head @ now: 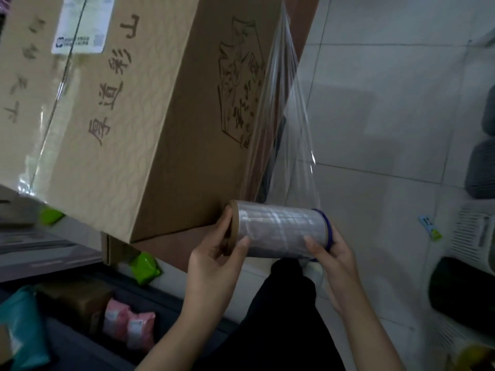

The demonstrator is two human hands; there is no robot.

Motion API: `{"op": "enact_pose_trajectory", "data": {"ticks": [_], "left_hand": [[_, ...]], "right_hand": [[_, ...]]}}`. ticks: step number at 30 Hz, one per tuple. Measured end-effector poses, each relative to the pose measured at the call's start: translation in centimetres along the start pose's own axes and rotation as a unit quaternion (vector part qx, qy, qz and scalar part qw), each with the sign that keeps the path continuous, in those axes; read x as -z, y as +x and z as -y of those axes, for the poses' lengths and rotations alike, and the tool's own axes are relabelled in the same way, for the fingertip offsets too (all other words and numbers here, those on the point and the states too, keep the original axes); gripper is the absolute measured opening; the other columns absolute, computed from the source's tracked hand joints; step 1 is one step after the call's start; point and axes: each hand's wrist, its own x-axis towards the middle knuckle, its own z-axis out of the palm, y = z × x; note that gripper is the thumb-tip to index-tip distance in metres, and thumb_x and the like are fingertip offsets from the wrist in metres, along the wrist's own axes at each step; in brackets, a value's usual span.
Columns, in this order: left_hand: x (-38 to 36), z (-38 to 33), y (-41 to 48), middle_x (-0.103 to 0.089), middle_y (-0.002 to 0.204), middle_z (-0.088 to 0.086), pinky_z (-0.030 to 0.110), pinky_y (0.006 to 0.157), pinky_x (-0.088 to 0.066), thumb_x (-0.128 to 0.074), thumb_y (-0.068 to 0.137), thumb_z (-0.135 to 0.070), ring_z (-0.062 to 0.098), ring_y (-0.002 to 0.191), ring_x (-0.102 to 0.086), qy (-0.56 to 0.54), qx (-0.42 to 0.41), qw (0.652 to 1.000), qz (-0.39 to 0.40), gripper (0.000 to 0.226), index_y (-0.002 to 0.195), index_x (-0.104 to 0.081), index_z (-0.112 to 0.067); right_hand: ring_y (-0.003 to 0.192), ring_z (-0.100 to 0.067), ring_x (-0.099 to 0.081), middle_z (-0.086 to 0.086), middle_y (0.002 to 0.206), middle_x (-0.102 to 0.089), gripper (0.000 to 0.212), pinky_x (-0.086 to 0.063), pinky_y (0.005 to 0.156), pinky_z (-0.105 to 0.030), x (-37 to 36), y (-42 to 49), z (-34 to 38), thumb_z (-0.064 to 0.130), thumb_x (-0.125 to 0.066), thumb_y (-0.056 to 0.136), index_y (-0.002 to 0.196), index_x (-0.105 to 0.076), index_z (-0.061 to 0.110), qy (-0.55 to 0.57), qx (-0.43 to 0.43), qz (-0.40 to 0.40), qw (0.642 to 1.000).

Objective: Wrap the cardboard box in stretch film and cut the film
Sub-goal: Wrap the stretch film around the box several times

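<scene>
Both hands grip a film roll below the box.
Left hand (214,253) and right hand (334,258) have fingers clamped on the stretch film roll's (278,231) ends; film (294,129) runs up to the tilted cardboard box (160,116) on the worktop (171,242).

1 cardboard box (128,124), 1 film roll (281,231), 2 hands, 2 pink packets (128,324), 2 green packets (146,266)

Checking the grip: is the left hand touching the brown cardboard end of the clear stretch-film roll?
Touching. The head view shows the left hand wrapped over the film roll's cardboard end.
</scene>
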Motion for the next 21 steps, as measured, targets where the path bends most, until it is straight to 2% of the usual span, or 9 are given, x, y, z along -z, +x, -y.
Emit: {"op": "enact_pose_trajectory", "data": {"ticks": [4,7,9,12,14,16,18,19,21], "left_hand": [[0.9,0.7,-1.4,-0.062,0.125,-0.005,0.016,0.095,-0.045,-0.067,0.081,-0.017,0.002,0.113,-0.058,0.010,-0.017,1.000,0.000,0.047,0.110,-0.051,-0.050],[1.7,1.7,-2.3,-0.064,0.122,-0.008,0.016,0.093,-0.046,-0.066,0.075,-0.030,-0.002,0.110,-0.059,0.025,-0.037,0.999,0.005,0.044,0.109,-0.051,-0.053],[2.4,2.7,-2.9,-0.062,0.122,-0.013,0.014,0.092,-0.047,-0.066,0.071,-0.036,-0.004,0.109,-0.058,0.054,-0.054,0.997,-0.001,0.049,0.115,-0.051,-0.054],[3.9,4.2,-3.0,-0.058,0.132,-0.012,0.019,0.097,-0.045,-0.066,0.072,-0.039,-0.001,0.118,-0.054,0.082,-0.054,0.995,0.003,0.060,0.129,-0.048,-0.046],[5.2,4.9,-2.4,-0.054,0.137,-0.012,0.019,0.101,-0.042,-0.066,0.071,-0.038,-0.002,0.122,-0.050,0.089,-0.050,0.995,0.009,0.062,0.130,-0.047,-0.045],[6.9,5.4,-1.8,-0.054,0.137,-0.013,0.030,0.106,-0.041,-0.066,0.070,-0.038,0.001,0.125,-0.049,0.100,-0.048,0.994,0.017,0.061,0.127,-0.048,-0.049],[8.9,5.5,-1.2,-0.055,0.136,-0.012,0.041,0.107,-0.041,-0.066,0.070,-0.039,0.010,0.127,-0.049,0.117,-0.044,0.992,0.021,0.059,0.125,-0.048,-0.053],[9.9,5.3,-0.7,-0.056,0.135,-0.012,0.040,0.106,-0.042,-0.066,0.070,-0.040,0.013,0.127,-0.050,0.130,-0.045,0.990,0.022,0.059,0.125,-0.047,-0.053],[11.6,5.2,0.5,-0.055,0.134,-0.013,0.023,0.103,-0.042,-0.066,0.072,-0.036,0.007,0.125,-0.050,0.172,-0.066,0.983,0.028,0.060,0.128,-0.046,-0.048]], "right_hand": [[0.100,-0.009,-0.069,0.003,0.106,-0.076,0.052,-0.053,0.078,-0.015,-0.9,-1.6,-1.5,0.021,-0.072,0.069,0.120,-0.062,0.019,0.026,0.002,-0.025,0.999],[0.104,-0.012,-0.068,0.000,0.112,-0.074,0.056,-0.053,0.079,-0.016,-1.2,-2.6,-2.7,0.026,-0.078,0.069,0.123,-0.062,0.018,0.045,-0.008,-0.030,0.999],[0.109,-0.015,-0.067,-0.003,0.117,-0.072,0.063,-0.053,0.082,-0.018,-1.6,-3.3,-3.6,0.033,-0.080,0.068,0.126,-0.061,0.018,0.055,-0.016,-0.029,0.998],[0.110,-0.016,-0.067,-0.003,0.118,-0.071,0.066,-0.053,0.082,-0.018,-3.0,-4.2,-5.1,0.039,-0.082,0.066,0.126,-0.061,0.020,0.071,-0.027,-0.041,0.996],[0.110,-0.015,-0.066,-0.002,0.119,-0.071,0.063,-0.053,0.082,-0.019,-4.3,-4.5,-6.3,0.035,-0.081,0.069,0.127,-0.061,0.021,0.085,-0.034,-0.050,0.994],[0.110,-0.016,-0.066,-0.001,0.118,-0.071,0.063,-0.053,0.081,-0.019,-6.0,-4.6,-7.5,0.031,-0.079,0.068,0.127,-0.060,0.021,0.105,-0.049,-0.054,0.992],[0.110,-0.017,-0.066,-0.002,0.118,-0.071,0.068,-0.054,0.080,-0.020,-8.1,-4.7,-8.4,0.033,-0.078,0.065,0.129,-0.059,0.020,0.120,-0.063,-0.058,0.989],[0.109,-0.017,-0.066,-0.002,0.117,-0.072,0.068,-0.054,0.080,-0.020,-9.2,-4.7,-8.8,0.034,-0.078,0.064,0.128,-0.059,0.020,0.124,-0.066,-0.060,0.988],[0.106,-0.016,-0.068,-0.001,0.114,-0.073,0.063,-0.055,0.079,-0.021,-11.2,-4.8,-9.6,0.033,-0.078,0.064,0.125,-0.061,0.023,0.135,-0.069,-0.068,0.986]]}}
